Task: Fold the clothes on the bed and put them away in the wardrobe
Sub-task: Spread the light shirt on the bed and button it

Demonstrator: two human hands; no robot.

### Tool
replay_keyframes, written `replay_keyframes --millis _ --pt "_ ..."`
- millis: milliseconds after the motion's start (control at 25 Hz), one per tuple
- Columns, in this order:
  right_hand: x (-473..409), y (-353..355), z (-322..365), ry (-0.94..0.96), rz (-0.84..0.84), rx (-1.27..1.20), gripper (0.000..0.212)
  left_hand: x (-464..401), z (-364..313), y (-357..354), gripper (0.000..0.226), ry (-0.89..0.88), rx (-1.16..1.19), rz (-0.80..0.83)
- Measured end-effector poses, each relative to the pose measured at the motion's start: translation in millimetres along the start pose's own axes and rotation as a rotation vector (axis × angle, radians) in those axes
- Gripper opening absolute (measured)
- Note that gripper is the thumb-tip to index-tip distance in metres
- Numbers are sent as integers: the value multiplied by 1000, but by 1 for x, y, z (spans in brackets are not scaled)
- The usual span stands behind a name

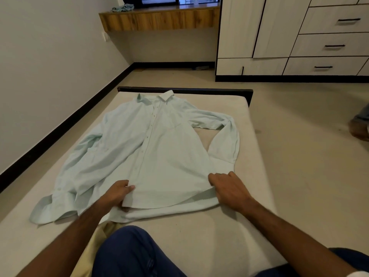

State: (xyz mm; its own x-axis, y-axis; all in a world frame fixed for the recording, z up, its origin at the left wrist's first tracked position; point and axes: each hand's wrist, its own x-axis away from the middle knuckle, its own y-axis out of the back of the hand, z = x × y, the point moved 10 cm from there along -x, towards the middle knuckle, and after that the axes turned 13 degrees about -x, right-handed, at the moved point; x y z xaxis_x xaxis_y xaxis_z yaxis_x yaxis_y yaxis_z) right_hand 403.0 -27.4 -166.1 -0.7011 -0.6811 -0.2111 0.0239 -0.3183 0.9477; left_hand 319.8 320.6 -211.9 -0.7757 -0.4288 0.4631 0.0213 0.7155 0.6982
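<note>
While kneeling at the near edge of the bed (pixel 229 232), I've got a pale mint button-up shirt (pixel 159 148) spread front-up mid-mattress, collar toward the far edge. My left hand (pixel 117 193) pinches the hem's left part; my right hand (pixel 229 188) grips its right corner, fingers curled. Wardrobe (pixel 299 37) stands beyond the far right corner.

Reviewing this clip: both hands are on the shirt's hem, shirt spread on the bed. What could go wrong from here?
1. The shirt has its left sleeve bunched near the bed edge; it may slide off or fold in crooked.
2. The right sleeve is looped back on itself, so a fold now could trap creases.
3. The left hand grips the hem while the right hand seems to hold its corner; uneven pulling may skew the placket.
</note>
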Motion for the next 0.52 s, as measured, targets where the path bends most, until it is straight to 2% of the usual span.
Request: replay_keyframes --millis 40,200,400,520 --pt "7 0 -6 -4 20 18 28 -1 -2 -2 19 -36 -45 27" --pt "27 -16 -25 -39 186 52 19 2 -2 -9 30 -107 -243 136" --pt "30 -16 -38 -128 304 -109 12 20 9 -29 24 -76 -270 405" --pt "31 -12 -49 -184 307 -165 16 23 6 -33 25 -89 -296 390"
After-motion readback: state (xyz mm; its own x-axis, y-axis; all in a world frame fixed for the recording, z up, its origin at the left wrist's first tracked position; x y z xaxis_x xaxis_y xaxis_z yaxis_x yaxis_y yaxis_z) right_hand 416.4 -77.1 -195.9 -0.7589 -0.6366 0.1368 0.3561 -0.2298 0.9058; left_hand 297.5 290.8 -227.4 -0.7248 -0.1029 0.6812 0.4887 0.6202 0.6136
